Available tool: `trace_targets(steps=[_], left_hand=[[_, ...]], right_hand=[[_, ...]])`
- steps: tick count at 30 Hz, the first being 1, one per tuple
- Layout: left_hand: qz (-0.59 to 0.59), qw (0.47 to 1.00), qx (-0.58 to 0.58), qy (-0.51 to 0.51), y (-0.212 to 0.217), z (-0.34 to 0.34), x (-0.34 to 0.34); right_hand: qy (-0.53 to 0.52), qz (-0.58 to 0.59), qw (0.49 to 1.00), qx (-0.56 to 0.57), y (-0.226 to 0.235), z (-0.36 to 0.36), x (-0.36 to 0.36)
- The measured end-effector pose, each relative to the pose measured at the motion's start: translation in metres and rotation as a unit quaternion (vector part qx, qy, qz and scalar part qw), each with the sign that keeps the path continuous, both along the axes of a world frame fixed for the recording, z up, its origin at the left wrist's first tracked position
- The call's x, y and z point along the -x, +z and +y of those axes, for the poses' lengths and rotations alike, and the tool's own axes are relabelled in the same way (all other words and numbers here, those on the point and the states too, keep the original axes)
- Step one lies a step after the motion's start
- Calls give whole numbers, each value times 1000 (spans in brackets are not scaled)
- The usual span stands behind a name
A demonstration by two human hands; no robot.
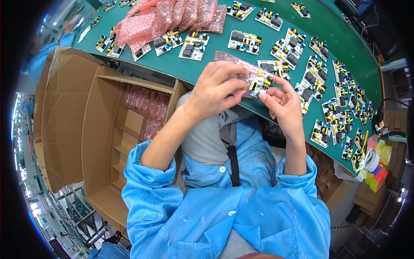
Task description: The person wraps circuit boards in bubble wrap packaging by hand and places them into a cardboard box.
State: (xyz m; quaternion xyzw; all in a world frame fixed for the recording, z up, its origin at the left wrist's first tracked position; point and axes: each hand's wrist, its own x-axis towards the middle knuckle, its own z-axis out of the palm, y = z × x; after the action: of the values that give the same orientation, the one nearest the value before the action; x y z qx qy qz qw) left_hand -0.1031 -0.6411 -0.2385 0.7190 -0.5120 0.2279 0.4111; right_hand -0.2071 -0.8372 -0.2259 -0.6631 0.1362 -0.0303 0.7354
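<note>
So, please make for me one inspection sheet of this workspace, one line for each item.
Surface: green table, with many loose boards across it.
Job's things: held circuit board, against a pink bubble bag.
Clutter: bubble-bag pile, far left of table.
Hands: right hand pinches the board; left hand at the bag, grip unclear.
Cables: dark cable, right side.
Surroundings: open cardboard box at left, bubble-wrapped packs inside.

Left hand (217,88) back-up, fingers (230,69) curled; right hand (283,101) palm-up, thumb (269,101) and forefinger (283,83) pinching.
</note>
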Motion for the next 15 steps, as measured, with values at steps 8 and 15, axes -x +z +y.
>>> trace_targets(steps=[8, 15], left_hand=[[-19, 1000, 14, 9, 1, 1, 0], [-30, 1000, 8, 6, -1, -1, 2]], right_hand=[[45, -15, 999, -1, -1, 0, 1], [68, -24, 997, -28, -9, 3, 4]])
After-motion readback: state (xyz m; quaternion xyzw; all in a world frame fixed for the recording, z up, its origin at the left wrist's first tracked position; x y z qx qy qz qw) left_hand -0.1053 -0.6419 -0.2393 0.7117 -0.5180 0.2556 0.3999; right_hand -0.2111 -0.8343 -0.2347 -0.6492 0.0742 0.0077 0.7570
